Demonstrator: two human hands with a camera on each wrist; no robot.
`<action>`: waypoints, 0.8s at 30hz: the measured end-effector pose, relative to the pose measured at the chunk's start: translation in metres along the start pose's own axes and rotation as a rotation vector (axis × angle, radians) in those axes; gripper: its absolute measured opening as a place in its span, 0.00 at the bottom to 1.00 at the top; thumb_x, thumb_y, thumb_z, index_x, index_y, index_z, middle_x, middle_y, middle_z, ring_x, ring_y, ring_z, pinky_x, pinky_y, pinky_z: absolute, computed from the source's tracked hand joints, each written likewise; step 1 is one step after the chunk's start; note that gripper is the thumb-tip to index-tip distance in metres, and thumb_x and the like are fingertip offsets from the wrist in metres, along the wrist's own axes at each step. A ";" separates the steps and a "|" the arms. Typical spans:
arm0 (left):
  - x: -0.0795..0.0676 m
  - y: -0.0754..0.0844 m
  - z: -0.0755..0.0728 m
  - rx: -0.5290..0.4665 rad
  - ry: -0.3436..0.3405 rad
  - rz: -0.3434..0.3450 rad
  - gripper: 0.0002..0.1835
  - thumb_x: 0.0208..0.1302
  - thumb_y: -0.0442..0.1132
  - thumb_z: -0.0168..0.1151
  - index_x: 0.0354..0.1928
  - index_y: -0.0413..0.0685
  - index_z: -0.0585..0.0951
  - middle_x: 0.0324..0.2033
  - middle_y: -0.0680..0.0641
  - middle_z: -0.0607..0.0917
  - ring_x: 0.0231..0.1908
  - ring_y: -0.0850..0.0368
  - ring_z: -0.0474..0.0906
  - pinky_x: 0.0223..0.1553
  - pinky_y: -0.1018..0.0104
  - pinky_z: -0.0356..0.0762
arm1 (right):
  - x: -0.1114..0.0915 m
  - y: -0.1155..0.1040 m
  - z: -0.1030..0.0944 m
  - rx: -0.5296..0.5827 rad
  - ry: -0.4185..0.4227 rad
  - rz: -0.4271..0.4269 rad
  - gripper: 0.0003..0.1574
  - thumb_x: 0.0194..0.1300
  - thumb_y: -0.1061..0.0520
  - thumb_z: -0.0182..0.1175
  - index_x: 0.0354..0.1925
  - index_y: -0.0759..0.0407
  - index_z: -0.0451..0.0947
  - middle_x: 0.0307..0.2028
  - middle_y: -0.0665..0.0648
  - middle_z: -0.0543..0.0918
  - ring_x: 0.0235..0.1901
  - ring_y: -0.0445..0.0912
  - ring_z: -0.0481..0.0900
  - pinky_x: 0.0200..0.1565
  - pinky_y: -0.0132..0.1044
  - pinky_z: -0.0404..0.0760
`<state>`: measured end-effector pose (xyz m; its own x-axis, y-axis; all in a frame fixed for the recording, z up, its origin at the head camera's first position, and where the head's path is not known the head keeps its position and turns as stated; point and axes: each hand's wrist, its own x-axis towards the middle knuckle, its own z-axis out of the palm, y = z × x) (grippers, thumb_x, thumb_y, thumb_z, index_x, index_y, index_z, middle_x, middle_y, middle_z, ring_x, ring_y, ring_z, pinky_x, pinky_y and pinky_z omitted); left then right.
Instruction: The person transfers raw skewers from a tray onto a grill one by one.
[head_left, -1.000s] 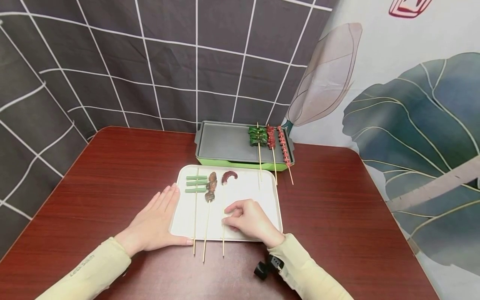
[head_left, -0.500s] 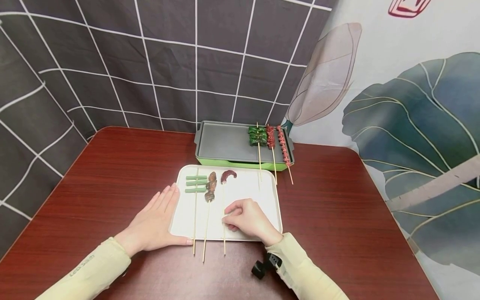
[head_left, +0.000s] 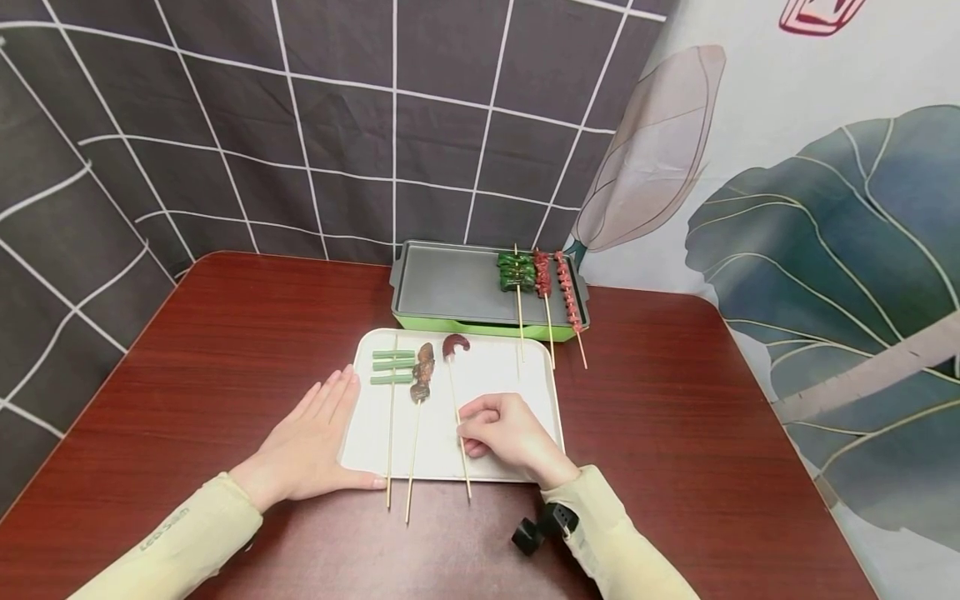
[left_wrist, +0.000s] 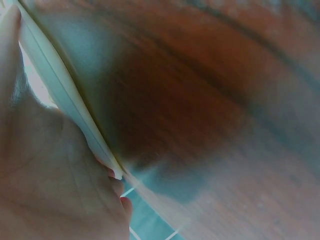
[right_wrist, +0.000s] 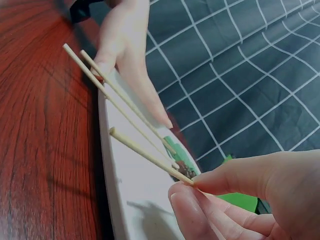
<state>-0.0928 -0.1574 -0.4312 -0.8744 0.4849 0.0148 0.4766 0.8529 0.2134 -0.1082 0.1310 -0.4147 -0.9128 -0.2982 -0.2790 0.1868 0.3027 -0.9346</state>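
My right hand [head_left: 510, 429] pinches the stick of a skewer between thumb and fingers. This skewer carries a dark red curled piece that looks like an octopus tentacle [head_left: 454, 345]. In the right wrist view its stick [right_wrist: 150, 157] rises above the white tray [right_wrist: 127, 200]. With its fingers straight, my left hand [head_left: 311, 446] rests along the left edge of the tray [head_left: 513, 375], thumb at the near left corner. To the left on the tray lie a skewer of green stalks [head_left: 392, 366] and one of brown pieces [head_left: 423, 371], sticks overhanging the near edge.
Behind the tray stands a green grill [head_left: 450, 325] with a grey top plate [head_left: 450, 279]. On its right side lie a skewer of green leaves [head_left: 516, 272], a red meat skewer [head_left: 542, 275] and a thin pink-red skewer [head_left: 567, 292]. A grid-patterned curtain [head_left: 337, 125] hangs behind the table.
The right hand has moved slightly right with the tentacle skewer. Its stick's near end has swung right and the curled tip has shifted away from me. The left hand stays put.
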 end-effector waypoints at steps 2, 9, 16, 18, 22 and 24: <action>0.000 0.000 0.000 0.003 -0.001 0.000 0.71 0.38 0.83 0.50 0.69 0.29 0.50 0.70 0.34 0.48 0.69 0.42 0.43 0.67 0.52 0.42 | -0.002 -0.001 -0.002 0.003 -0.004 -0.006 0.13 0.56 0.66 0.62 0.42 0.71 0.77 0.23 0.60 0.83 0.22 0.47 0.82 0.28 0.41 0.83; 0.000 0.000 0.000 0.006 -0.003 -0.004 0.71 0.38 0.83 0.50 0.69 0.28 0.49 0.70 0.34 0.47 0.69 0.42 0.42 0.67 0.52 0.41 | -0.007 -0.002 -0.006 0.017 -0.007 -0.025 0.14 0.55 0.69 0.60 0.42 0.73 0.77 0.20 0.58 0.81 0.21 0.46 0.81 0.28 0.42 0.83; 0.000 0.000 0.001 0.006 0.000 -0.009 0.71 0.38 0.83 0.50 0.69 0.29 0.50 0.70 0.34 0.47 0.69 0.42 0.42 0.67 0.51 0.41 | -0.016 -0.014 -0.006 -0.022 0.002 -0.067 0.14 0.54 0.70 0.60 0.41 0.74 0.77 0.21 0.61 0.81 0.22 0.52 0.82 0.30 0.45 0.83; 0.000 0.000 0.001 0.009 0.000 -0.007 0.71 0.38 0.83 0.49 0.69 0.29 0.49 0.70 0.34 0.47 0.69 0.42 0.42 0.67 0.51 0.41 | -0.016 -0.013 -0.007 -0.033 0.002 -0.093 0.13 0.54 0.70 0.60 0.41 0.74 0.77 0.22 0.61 0.82 0.22 0.53 0.82 0.29 0.43 0.83; 0.001 0.000 0.001 0.012 0.001 -0.007 0.71 0.38 0.83 0.49 0.69 0.29 0.50 0.70 0.34 0.47 0.69 0.42 0.43 0.67 0.51 0.41 | -0.011 -0.005 -0.010 -0.031 0.001 -0.132 0.13 0.54 0.68 0.61 0.41 0.71 0.78 0.23 0.59 0.83 0.21 0.50 0.82 0.28 0.41 0.83; 0.001 0.001 0.001 0.009 0.002 -0.009 0.71 0.38 0.83 0.49 0.69 0.29 0.50 0.70 0.34 0.47 0.69 0.42 0.43 0.67 0.51 0.42 | -0.011 -0.005 -0.011 -0.025 0.002 -0.141 0.13 0.54 0.69 0.62 0.41 0.71 0.78 0.24 0.60 0.83 0.21 0.50 0.82 0.28 0.41 0.83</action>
<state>-0.0932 -0.1561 -0.4323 -0.8790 0.4766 0.0149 0.4693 0.8591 0.2043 -0.1028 0.1422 -0.4041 -0.9300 -0.3376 -0.1452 0.0477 0.2808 -0.9586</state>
